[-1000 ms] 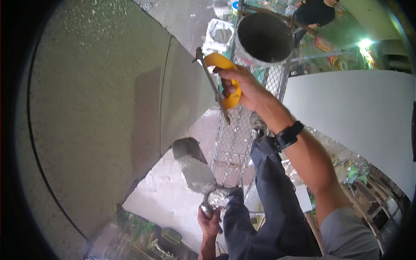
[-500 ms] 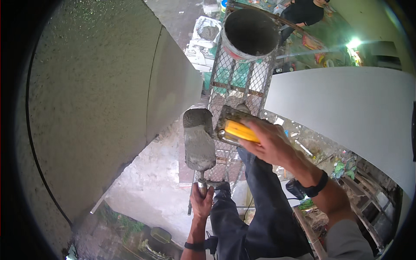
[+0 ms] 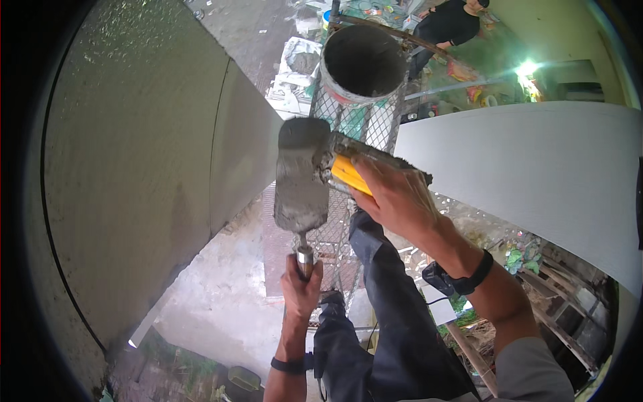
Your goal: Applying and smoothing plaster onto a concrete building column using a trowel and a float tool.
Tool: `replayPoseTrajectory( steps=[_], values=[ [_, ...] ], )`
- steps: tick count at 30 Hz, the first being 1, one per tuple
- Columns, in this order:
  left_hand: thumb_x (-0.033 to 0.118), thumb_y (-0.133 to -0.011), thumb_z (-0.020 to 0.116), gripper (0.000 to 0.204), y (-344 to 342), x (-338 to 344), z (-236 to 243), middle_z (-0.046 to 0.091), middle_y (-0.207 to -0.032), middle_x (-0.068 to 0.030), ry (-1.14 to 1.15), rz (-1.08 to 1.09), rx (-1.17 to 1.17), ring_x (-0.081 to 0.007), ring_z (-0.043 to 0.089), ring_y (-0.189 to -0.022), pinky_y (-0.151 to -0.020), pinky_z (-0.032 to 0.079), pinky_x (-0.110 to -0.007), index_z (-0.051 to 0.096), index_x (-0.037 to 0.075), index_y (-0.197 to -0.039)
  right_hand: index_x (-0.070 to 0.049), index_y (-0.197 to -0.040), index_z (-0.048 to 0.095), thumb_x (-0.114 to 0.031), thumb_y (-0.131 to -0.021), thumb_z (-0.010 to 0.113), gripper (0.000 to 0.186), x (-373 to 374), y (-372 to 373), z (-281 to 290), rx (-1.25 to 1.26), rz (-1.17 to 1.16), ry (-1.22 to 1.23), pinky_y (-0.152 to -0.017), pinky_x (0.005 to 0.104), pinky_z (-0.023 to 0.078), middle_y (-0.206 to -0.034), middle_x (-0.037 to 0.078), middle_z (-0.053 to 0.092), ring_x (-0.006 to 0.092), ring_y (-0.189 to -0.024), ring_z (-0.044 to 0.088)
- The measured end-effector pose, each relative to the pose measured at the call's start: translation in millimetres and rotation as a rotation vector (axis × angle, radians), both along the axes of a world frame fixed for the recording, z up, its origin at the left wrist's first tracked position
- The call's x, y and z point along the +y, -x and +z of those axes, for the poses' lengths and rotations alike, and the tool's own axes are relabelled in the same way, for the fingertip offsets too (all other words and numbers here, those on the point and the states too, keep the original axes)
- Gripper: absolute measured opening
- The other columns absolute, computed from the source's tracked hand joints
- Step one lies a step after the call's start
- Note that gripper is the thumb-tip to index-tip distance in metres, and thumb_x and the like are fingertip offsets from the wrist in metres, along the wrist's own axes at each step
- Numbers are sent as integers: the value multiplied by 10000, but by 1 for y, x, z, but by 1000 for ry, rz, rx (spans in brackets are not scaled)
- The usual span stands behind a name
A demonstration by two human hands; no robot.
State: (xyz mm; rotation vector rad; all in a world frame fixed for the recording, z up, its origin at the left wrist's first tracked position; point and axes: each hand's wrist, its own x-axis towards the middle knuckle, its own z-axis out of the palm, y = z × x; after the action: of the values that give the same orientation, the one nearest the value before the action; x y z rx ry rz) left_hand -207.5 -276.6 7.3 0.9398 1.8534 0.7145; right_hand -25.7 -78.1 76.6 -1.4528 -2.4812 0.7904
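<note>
My left hand (image 3: 300, 291) is wrapped round the handle of a trowel (image 3: 301, 194), whose long, round-ended blade points away from me. Grey wet mortar coats the blade. In my right hand (image 3: 402, 201) is a plastering float (image 3: 348, 173), gripped by its yellow handle. Mortar is smeared on the float's dark plate, with a clump at its left end. That end meets the right edge of the trowel blade; whether they press together I cannot tell. My right fingertips are partly hidden behind the handle.
A mortar-stained bucket (image 3: 348, 97) stands on a mesh scaffold platform (image 3: 328, 114) ahead. A grey plastered wall (image 3: 134, 167) fills the left side; a pale panel (image 3: 522, 161) rises on the right. Beyond the bucket are an open white bag (image 3: 301, 60) and another person (image 3: 445, 27).
Both hands have moved farther forward, carrying the trowel and float. Mortar on the trowel blade now looks more evenly spread. My view has shifted slightly, and the float still sits beside the blade.
</note>
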Motion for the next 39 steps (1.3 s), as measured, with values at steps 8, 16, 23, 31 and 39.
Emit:
replayPoseTrajectory(
  steps=[8,16,23,31,39],
  values=[
    [154,-894,660,211,-3,61,18,488,-640,-2,-78,207,-323,-77,460,-444,-388,379,-244,481,47,-925,-46,-1174,579,-339,-939,576,376,58,-67,3,921,-672,1174,-535,230,484,-795,11,623,91,-578,583],
    [148,-860,696,267,30,-52,17,554,-608,-38,292,288,-281,-98,523,-477,-418,421,-261,489,-6,-931,-29,-1134,581,-228,-898,653,317,74,9,-79,1240,-566,1268,-604,221,461,-825,13,576,78,-648,552],
    [121,-864,672,206,27,-124,21,538,-603,-37,514,314,-229,-113,531,-446,-388,441,-267,506,14,-919,13,-1128,604,-87,-758,716,399,134,111,-119,961,-325,850,-667,265,458,-856,36,613,111,-763,578],
    [125,-843,705,245,16,-129,10,571,-612,-49,553,369,-281,-120,559,-465,-409,456,-275,504,7,-921,-7,-1082,626,-107,-757,717,352,175,151,-149,820,8,544,-649,275,452,-784,29,599,95,-715,532],
    [151,-841,711,297,6,-119,-2,603,-627,-65,521,342,-305,-115,584,-507,-429,466,-281,511,-37,-956,-33,-1115,625,-120,-763,692,369,172,144,-170,598,-19,377,-627,326,486,-792,135,650,209,-679,629]
  ],
)
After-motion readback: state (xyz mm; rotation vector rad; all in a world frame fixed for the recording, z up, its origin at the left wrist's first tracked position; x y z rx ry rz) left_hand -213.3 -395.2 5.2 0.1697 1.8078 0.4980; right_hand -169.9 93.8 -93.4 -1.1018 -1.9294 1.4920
